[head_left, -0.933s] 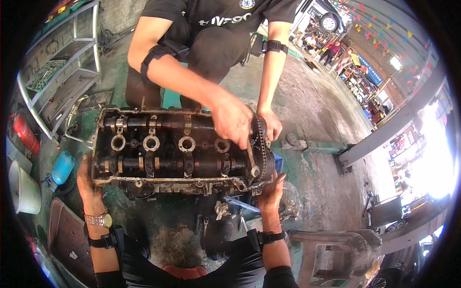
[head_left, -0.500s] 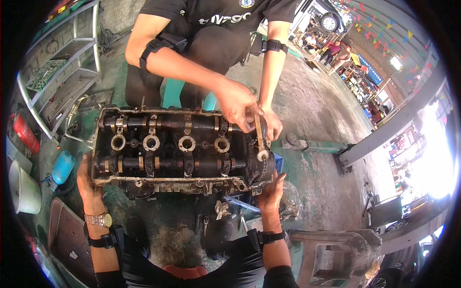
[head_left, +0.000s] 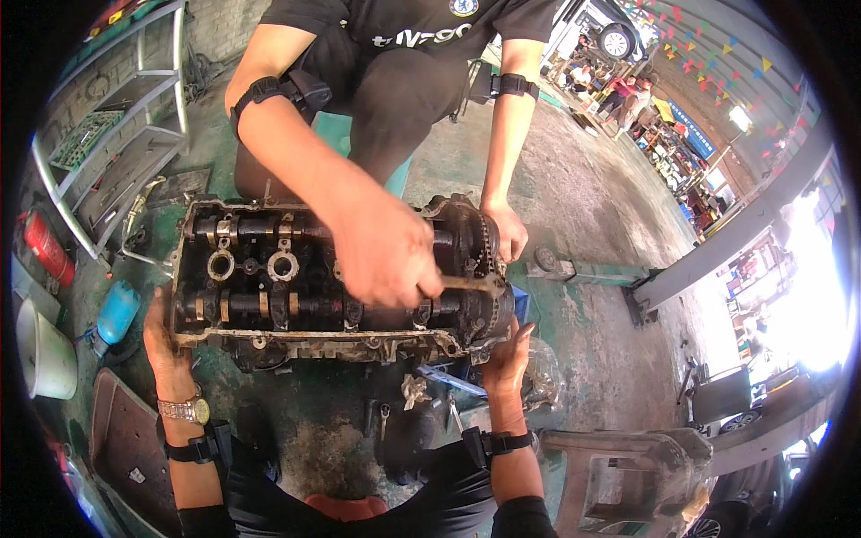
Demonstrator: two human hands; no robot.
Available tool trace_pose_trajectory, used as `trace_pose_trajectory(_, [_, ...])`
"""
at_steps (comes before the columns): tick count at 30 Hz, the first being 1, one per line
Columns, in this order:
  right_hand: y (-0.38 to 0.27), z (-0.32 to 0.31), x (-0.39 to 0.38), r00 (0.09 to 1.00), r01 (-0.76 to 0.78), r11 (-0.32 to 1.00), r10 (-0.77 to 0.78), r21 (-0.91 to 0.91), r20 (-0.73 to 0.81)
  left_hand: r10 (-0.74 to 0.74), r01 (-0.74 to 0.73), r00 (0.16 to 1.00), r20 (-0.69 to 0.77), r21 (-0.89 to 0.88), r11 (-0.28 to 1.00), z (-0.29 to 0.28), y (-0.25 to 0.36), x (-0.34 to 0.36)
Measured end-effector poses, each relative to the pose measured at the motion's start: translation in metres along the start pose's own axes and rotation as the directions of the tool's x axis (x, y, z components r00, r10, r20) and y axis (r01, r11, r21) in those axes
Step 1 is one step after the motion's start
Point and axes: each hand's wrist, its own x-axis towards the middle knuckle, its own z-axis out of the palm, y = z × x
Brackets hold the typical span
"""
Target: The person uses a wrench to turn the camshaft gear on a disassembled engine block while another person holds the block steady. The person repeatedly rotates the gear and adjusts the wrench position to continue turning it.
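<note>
An oily engine cylinder head (head_left: 242,300) with exposed camshafts lies crosswise before me. My left hand (head_left: 164,336) is wrapped against its left end, and my right hand (head_left: 507,359) grips its lower right corner, below the timing chain (head_left: 490,251). Facing me, a co-worker in black has a motion-blurred hand (head_left: 390,260) on a wrench (head_left: 471,283) that lies across toward the chain end, hiding part of the camshafts. The co-worker's other hand (head_left: 508,233) rests on the upper right end of the cylinder head.
A metal ladder-like rack (head_left: 134,134), red extinguisher (head_left: 49,247), blue cylinder (head_left: 117,314), white bucket (head_left: 49,359) and brown tray (head_left: 126,439) stand left. A lift post (head_left: 682,278) and large metal part (head_left: 619,484) are right. People (head_left: 628,103) are in the distance.
The co-worker's wrench hand has swung left and down across the cylinder head, turning the wrench from near upright to nearly horizontal. My hands have not visibly moved.
</note>
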Motion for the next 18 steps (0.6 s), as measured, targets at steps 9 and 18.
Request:
trace_pose_trajectory(9, [0.0006, -0.0003, 0.0010, 0.999, 0.004, 1.000, -0.004, 0.018, 0.041, 0.017, -0.017, 1.000, 0.008, -0.016, 1.000, -0.0037, -0.0032, 0.0018])
trace_pose_trajectory(18, [-0.0025, 0.0017, -0.0041, 1.000, -0.003, 0.999, 0.003, -0.038, -0.006, 0.019, -0.019, 1.000, 0.023, 0.000, 1.000, -0.0049, -0.0023, 0.0007])
